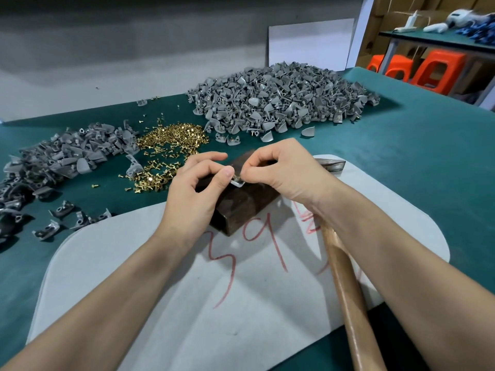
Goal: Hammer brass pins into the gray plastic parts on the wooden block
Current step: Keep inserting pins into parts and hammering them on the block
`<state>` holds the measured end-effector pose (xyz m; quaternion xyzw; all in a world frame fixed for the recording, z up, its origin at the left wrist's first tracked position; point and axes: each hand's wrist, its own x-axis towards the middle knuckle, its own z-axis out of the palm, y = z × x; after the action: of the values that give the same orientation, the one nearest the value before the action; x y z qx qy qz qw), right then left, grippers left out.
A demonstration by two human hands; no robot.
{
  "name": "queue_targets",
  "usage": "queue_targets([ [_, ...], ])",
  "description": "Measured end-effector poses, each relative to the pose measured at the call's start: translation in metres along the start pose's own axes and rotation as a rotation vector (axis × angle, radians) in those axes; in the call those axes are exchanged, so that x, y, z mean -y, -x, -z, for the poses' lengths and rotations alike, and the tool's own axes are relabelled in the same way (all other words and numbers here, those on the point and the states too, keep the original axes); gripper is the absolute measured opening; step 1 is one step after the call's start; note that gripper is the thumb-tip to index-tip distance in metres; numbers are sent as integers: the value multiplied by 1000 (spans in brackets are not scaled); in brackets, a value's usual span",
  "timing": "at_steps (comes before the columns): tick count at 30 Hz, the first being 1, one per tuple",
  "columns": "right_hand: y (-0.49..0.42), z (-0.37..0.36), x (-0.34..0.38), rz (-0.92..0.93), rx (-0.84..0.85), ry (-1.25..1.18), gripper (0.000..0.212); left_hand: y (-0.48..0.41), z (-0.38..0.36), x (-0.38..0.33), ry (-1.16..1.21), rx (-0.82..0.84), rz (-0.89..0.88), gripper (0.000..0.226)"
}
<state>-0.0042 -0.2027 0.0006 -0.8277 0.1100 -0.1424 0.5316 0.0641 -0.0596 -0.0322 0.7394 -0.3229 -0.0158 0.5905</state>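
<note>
Now we pinch one gray plastic part (238,182) between both hands, our left hand (198,183) curled on its left edge and our right hand (284,172) nipping its right side with the fingertips. Directly beneath that pinch sits the wooden block (241,207). Loose brass pins (166,145) lie to its left, and the hammer (348,290) rests ungripped under our right wrist.

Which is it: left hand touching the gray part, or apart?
Touching. The head view shows the left hand pinching the gray part with thumb and finger atop the wooden block.
</note>
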Motion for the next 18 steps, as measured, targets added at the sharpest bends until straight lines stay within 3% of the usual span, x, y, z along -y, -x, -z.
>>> queue_targets([
  [7,-1,-3,-1,39,10,81,14,-1,-1,3,28,5,-25,21],
  [18,-1,-2,-2,38,39,38,10,-2,-1,5,51,23,-67,16],
])
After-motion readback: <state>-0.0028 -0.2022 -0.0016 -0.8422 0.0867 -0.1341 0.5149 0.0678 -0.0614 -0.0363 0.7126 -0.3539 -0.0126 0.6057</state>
